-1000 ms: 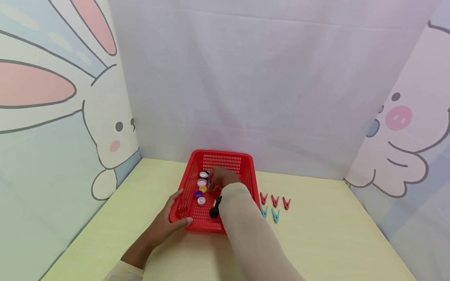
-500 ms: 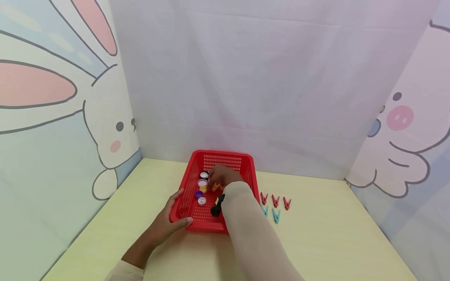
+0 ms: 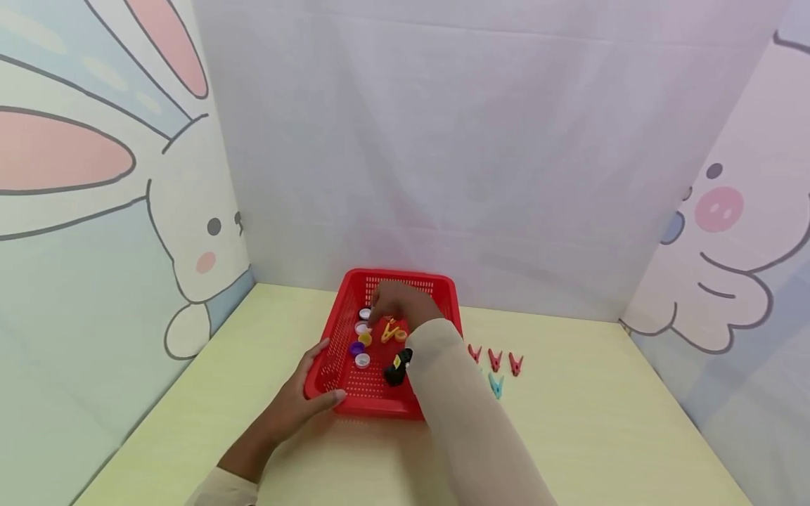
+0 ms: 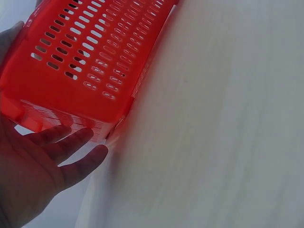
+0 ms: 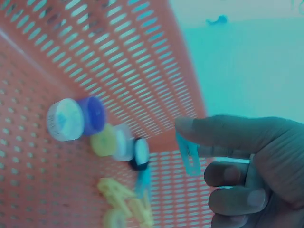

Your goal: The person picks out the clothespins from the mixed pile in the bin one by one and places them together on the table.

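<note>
A red perforated basket (image 3: 380, 406) stands on the table. My left hand (image 3: 292, 407) grips its near left corner, thumb over the front rim and fingers along the left side; in the left wrist view those fingers (image 4: 71, 142) lie spread by the outer wall. Over the basket's back part, my right hand (image 3: 400, 302) pinches a light blue clothespin (image 5: 189, 156) between thumb and index finger. Below it lie a yellow clothespin (image 3: 389, 332) and a yellow ring-shaped cap (image 3: 401, 336). Another blue clothespin (image 5: 143, 183) shows in the basket, in the right wrist view.
Along the basket's left wall runs a row of several bottle caps, among them a purple cap (image 3: 357, 348) and a white cap (image 3: 362, 360). Right of the basket lie three red clothespins (image 3: 496, 361) and a blue clothespin (image 3: 496, 385). Cartoon-printed panels flank the table.
My right hand has risen slightly toward the basket's back, uncovering the yellow clothespin and the ring-shaped cap. My right sleeve covers more of the blue clothespins outside. The left hand keeps its place.
</note>
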Demonstrator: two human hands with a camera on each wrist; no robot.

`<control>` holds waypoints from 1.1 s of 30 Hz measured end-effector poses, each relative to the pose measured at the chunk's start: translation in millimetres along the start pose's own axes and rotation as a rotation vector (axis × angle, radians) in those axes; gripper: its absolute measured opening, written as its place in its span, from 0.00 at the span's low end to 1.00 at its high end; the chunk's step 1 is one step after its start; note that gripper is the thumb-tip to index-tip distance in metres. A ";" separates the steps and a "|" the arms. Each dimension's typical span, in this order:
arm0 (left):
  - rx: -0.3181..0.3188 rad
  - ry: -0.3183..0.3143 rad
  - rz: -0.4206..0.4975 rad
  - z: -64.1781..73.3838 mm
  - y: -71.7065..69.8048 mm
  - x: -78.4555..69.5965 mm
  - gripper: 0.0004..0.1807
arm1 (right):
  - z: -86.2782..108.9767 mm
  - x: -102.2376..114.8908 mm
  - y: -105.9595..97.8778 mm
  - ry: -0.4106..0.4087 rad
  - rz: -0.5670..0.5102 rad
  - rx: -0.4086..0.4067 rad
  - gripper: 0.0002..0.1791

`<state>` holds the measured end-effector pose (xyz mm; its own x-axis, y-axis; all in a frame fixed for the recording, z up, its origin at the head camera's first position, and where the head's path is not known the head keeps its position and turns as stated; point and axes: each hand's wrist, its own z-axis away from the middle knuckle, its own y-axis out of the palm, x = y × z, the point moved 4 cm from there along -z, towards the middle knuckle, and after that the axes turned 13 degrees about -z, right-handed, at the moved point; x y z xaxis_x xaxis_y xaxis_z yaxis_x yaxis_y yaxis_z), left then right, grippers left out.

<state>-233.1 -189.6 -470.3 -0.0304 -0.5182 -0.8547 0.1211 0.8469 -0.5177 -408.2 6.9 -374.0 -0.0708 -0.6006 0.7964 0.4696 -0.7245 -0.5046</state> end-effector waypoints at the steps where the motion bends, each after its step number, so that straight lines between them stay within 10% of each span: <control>1: 0.000 0.002 -0.004 0.2 -0.4 -0.6 0.62 | 2.3 2.5 -2.0 -0.014 -0.004 0.002 0.28; 18: -0.014 -0.012 -0.015 -0.7 0.4 1.1 0.61 | 37.5 -6.6 -36.0 -0.250 0.107 0.053 0.35; 33: -0.015 -0.021 -0.020 -1.2 0.9 2.3 0.62 | 87.4 -24.9 -62.5 -0.448 -0.058 0.139 0.28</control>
<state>-234.3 -189.9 -472.7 -0.0123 -0.5375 -0.8432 0.1061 0.8378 -0.5356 -358.9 96.7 -333.1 0.2723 -0.3335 0.9026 0.5915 -0.6818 -0.4304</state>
